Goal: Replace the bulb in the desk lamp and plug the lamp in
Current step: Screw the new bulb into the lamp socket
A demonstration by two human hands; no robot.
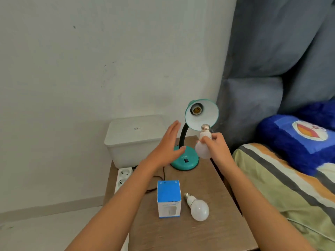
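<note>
Holding 1 white frosted screw-base bulb (204, 145) by its plastic neck: right hand (215, 147), threads up, just below teal metal lamp shade (204, 115) with empty socket (195, 110). Left hand (168, 147) spread wide, empty. Handling, judged: light, smooth, fragile; grip globe gently.

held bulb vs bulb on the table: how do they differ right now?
The held bulb is gripped in the right hand; the bulb on the table is touched by neither hand.
The held bulb stands nearly upright with its screw base up, just below the lamp shade; the table bulb lies on its side beside the blue box, base pointing away from the camera.
Shared: both are white globe bulbs with metal screw bases.
</note>
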